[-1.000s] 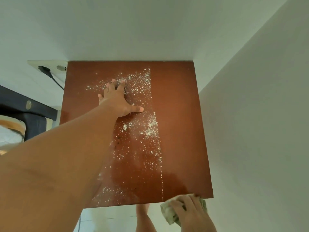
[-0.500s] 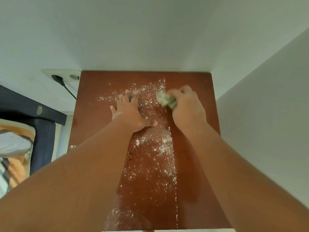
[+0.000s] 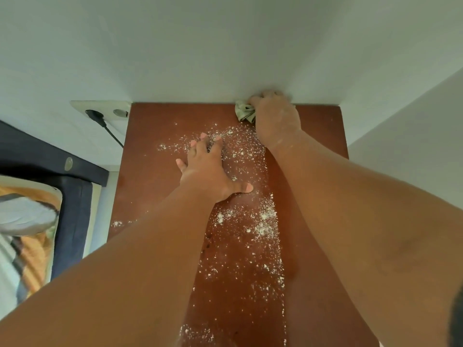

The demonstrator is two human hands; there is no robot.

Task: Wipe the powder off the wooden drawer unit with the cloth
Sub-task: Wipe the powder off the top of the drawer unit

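Observation:
The reddish-brown top of the wooden drawer unit (image 3: 155, 176) fills the middle of the head view. White powder (image 3: 263, 221) lies scattered in a band down its centre, with a straight edge on the right where the wood is clean. My left hand (image 3: 210, 171) rests flat on the top, fingers spread, in the powder. My right hand (image 3: 275, 118) is at the far edge against the wall, closed on a crumpled pale green cloth (image 3: 244, 111) that presses on the wood.
White walls close in behind and on the right (image 3: 413, 121). A wall socket (image 3: 102, 111) with a black plug and cable sits left of the unit. A dark bed frame (image 3: 50, 156) and patterned bedding (image 3: 27, 221) lie at the left.
My right hand carried the cloth from the near front edge up the top to the back edge by the wall. My left hand stayed planted.

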